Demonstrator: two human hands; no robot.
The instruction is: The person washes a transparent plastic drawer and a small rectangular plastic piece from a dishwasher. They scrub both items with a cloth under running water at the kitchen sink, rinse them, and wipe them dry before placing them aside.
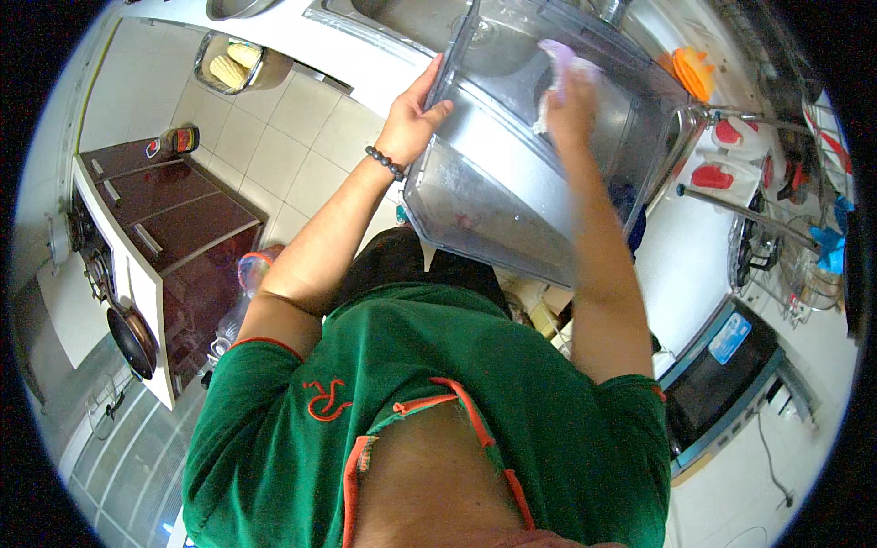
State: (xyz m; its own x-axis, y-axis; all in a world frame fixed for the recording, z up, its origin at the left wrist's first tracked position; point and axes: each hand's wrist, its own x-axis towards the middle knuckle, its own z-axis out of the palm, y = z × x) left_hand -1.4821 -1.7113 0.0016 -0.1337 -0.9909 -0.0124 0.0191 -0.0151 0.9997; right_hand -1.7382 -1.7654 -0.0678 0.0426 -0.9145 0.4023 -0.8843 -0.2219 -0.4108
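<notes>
A large clear plastic bin (484, 215) leans over the counter's front edge, its far part above the metal sink (388, 16). My left hand (416, 119) is closed on its left rim, with a dark bead bracelet at the wrist. Inside the bin, my right hand (572, 108) presses a purple and white cloth (568, 66) to the wall. Motion blurs this hand slightly. Its fingers are bunched round the cloth, and part of the cloth is hidden behind them.
An orange mitt-like piece (694, 75) stands beyond the bin's right corner. A microwave (722, 384) is at right. On the left are a container with corn cobs (228, 71), a dark cabinet (174, 205), a bottle (174, 141) and a frying pan (131, 342).
</notes>
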